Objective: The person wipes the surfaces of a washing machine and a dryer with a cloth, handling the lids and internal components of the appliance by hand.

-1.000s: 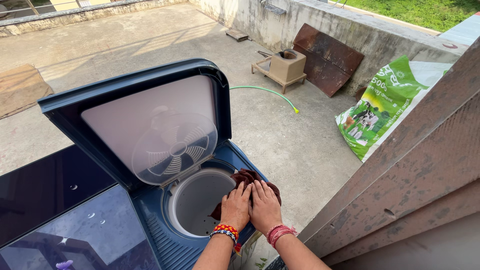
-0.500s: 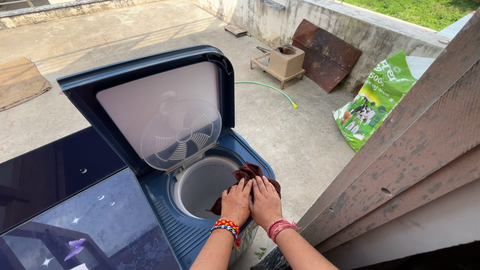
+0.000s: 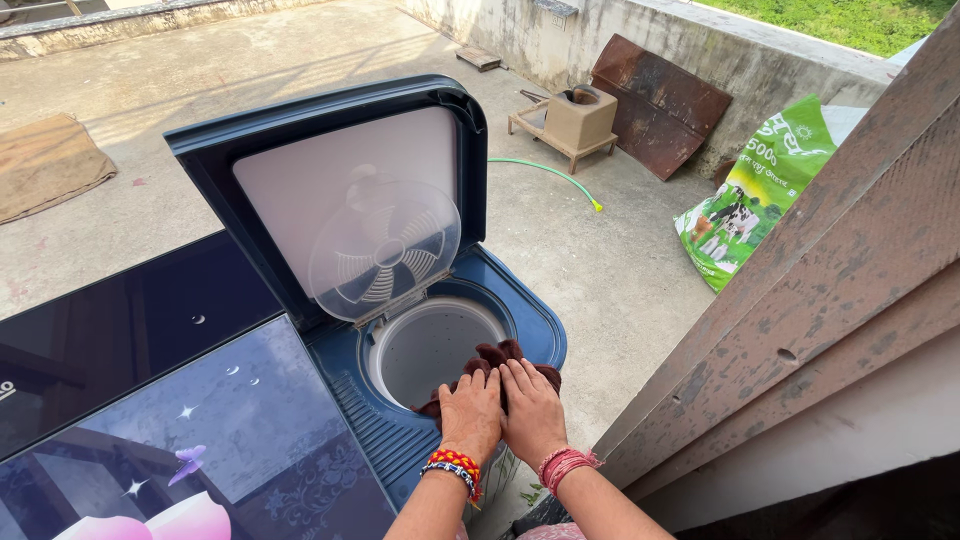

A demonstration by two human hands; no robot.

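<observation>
Head view: on a sunlit concrete terrace (image 3: 620,280), a person stands at a blue twin-tub washer (image 3: 440,440) with both hands pressed side by side on a dark red cloth (image 3: 500,357). The cloth is bunched on the near right rim of the round white spin tub (image 3: 430,345), part of it hanging over the edge into the drum. The left hand (image 3: 472,410) lies flat on the cloth, fingers spread and pointing away from the body; beaded bracelets (image 3: 452,466) circle its wrist. The right hand (image 3: 532,408) rests just beside it, touching it, palm down on the same cloth, with red thread (image 3: 563,465) wound round the wrist. Neither hand is clenched; both push down on the fabric rather than gripping it. The tub's blue lid (image 3: 330,170) stands raised behind the drum, and a clear, vaned inner cover (image 3: 385,250) leans against its pale underside. To the left, the washer's closed glass lid (image 3: 200,420) reflects the sky. Farther off, a green hose (image 3: 550,175) curls across the floor near a clay stove (image 3: 580,115) on a small wooden stand, a rusty metal sheet (image 3: 660,105) leans on the parapet wall (image 3: 700,45), and a green printed sack (image 3: 760,190) lies against it. A brown mat (image 3: 45,165) is spread at far left. A weathered board (image 3: 830,290) rises at right.
</observation>
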